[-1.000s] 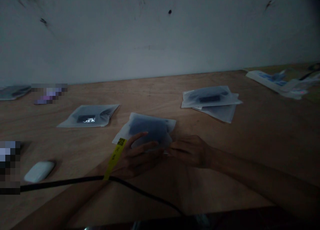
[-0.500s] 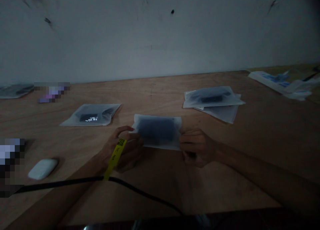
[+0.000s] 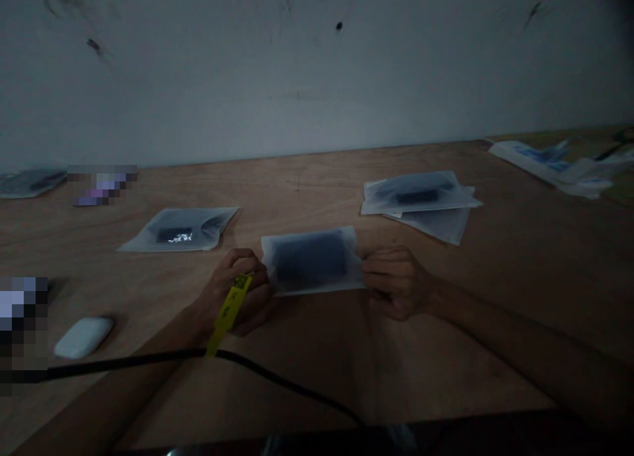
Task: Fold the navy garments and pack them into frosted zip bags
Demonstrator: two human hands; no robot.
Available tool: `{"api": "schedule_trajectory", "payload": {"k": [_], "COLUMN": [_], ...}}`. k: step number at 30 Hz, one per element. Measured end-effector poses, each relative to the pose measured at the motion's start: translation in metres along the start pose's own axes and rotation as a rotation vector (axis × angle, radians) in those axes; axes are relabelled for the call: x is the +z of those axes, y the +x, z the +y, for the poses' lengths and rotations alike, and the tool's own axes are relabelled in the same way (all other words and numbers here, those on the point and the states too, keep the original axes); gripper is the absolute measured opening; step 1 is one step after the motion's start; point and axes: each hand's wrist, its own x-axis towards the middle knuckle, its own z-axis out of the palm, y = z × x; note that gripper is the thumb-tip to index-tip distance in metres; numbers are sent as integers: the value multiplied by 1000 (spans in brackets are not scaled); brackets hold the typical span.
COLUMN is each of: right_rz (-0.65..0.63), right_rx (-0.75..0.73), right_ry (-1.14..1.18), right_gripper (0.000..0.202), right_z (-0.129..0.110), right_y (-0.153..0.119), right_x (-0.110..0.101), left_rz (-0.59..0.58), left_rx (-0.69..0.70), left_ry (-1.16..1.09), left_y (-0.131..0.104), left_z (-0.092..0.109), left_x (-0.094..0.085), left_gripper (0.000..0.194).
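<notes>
Between my hands is a frosted plastic bag [image 3: 312, 261] with a dark, flat rectangular item inside. My left hand [image 3: 242, 288] grips the bag's left edge with its fingers curled. At the right edge, my right hand [image 3: 393, 281] pinches the bag in closed fingers. Both thumbs are mostly hidden. A black cable [image 3: 282, 382] with a yellow tag [image 3: 230, 314] passes in front of my left hand and forearm, close to the camera.
Another frosted bag [image 3: 181, 230] lies at the left, and overlapping bags [image 3: 421, 195] lie back right. A white rounded case [image 3: 83, 337] sits front left. Crumpled plastic packaging [image 3: 555, 169] is at the far right. Behind the wooden table [image 3: 297, 198] stands a wall.
The held bag has tilted, its right side rising slightly and its left side lowering. My left hand has shifted a little left, and my right hand has moved slightly up and right.
</notes>
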Motion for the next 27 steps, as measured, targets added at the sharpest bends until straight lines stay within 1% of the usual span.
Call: {"api": "schedule_trajectory", "payload": {"k": [1,2,4,6,8,10,13,17,19,20,22,25,27], "right_rz": [-10,-29,-65,-81,-103,-132,-153,-219,-222,-214,-188,-112,-42], "right_rx": [9,25,49,61,78,86,58,68,74,75,83,87,66], "right_ry": [-37,-78,-159,-224,-284,-333,-384,-489,-510,-502,-474,-460,-460], "right_gripper": [14,12,12,20,33,40,43,42,40,39,39,41,43], "right_z": [0,0,-2,-6,-11,-16,-21,-22,-19,-17,-12,-7,-4], "right_y": [0,0,1,4,7,10,13,14,13,12,9,4,4], "right_x": [0,1,2,3,4,5,9,12,11,10,6,-1,-8], "left_rz": [2,9,4,-30,-60,-78,-79,-56,-91,-99,-98,-84,-106], "left_rx": [24,40,19,-17,-13,4,19,106,137,130,56,-159,-279], "left_ry": [8,25,62,80,67,31,-28,-102,-118,-117,-115,-116,-87], "left_y": [1,2,6,10,11,11,12,15,17,17,17,15,13], "left_z": [0,0,0,0,1,4,7,8,8,7,7,5,3], "left_x": [1,2,3,4,5,7,10,13,13,13,12,13,15], "left_gripper": [9,13,31,39,40,38,35,32,38,42,54,72,81]}}
